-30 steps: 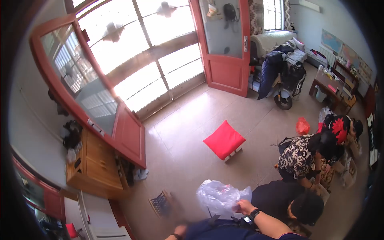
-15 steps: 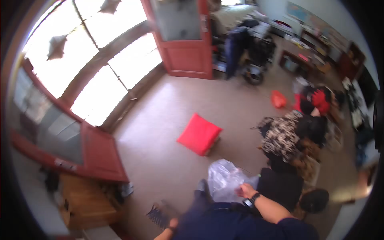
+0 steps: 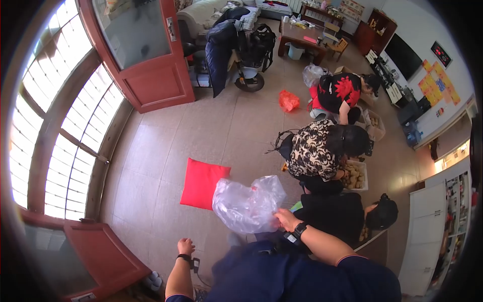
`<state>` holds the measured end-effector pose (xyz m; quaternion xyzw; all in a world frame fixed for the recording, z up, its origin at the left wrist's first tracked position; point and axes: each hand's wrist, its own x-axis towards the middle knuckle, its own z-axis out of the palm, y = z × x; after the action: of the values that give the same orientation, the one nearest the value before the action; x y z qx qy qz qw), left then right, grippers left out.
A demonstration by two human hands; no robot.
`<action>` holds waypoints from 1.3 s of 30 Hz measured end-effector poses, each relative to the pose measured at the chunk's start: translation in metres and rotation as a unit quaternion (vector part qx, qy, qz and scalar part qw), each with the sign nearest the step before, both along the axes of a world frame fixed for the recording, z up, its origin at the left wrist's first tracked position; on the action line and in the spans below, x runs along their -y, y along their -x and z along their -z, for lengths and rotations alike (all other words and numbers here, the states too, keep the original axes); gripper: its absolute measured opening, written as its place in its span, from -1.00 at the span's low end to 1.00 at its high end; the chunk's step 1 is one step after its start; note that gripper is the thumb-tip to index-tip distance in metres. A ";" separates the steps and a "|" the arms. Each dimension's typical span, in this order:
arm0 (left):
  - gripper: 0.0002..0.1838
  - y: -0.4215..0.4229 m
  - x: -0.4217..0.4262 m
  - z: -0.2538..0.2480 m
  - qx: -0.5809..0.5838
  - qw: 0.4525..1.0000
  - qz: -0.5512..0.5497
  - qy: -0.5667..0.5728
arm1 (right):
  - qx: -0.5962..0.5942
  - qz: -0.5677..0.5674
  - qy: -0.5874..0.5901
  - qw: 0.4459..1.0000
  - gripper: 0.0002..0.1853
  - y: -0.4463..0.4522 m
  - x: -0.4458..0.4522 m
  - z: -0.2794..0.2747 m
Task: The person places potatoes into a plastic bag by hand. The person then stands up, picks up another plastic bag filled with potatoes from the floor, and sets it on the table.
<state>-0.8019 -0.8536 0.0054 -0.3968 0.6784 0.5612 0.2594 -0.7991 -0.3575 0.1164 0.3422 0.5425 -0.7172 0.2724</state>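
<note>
In the head view, my right hand [image 3: 287, 220] grips the edge of a clear plastic bag [image 3: 246, 205]. The bag hangs puffed out in front of me, over the floor and close to a red square cushion [image 3: 202, 184]. To the left, my left hand [image 3: 186, 246] is held out over the floor with its fingers curled in, and nothing shows in it. Both wrists wear a dark band with a small device. Right beside my right hand, a person in black [image 3: 332, 219] bends forward.
A person in a patterned top [image 3: 313, 148] leans over a white crate [image 3: 363, 173] of brownish lumps. Beyond, another person in red and black [image 3: 339, 93] bends near more crates. An orange plastic bag [image 3: 289, 101] lies on the floor. Red doors [image 3: 151, 75] stand at left.
The view has swung to the right, so the room has shifted left. My left hand has come up and forward from beside my body. The clear bag stays in my right hand.
</note>
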 end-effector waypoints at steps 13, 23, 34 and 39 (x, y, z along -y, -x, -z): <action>-0.82 0.107 -0.128 -0.003 0.072 0.994 -0.039 -0.066 | -0.026 -0.038 -0.002 0.999 -0.82 0.212 -0.098 0.027; -0.78 0.200 -0.165 0.020 -0.221 0.856 0.437 0.164 | -0.052 0.039 -0.005 0.998 -0.83 0.343 -0.180 0.023; -0.76 0.485 -0.231 0.051 -0.145 0.511 0.783 0.323 | -0.039 0.158 -0.059 0.985 -0.85 0.472 -0.276 0.045; -0.70 0.642 -0.258 0.036 -0.069 0.954 0.279 -0.087 | -0.016 0.277 -0.030 0.960 -0.80 0.517 -0.326 0.045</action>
<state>-1.4436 -0.5959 -0.0311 -0.1277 0.7272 0.5490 0.3918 -1.3159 -0.0315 0.0713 0.4758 0.4515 -0.7535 0.0442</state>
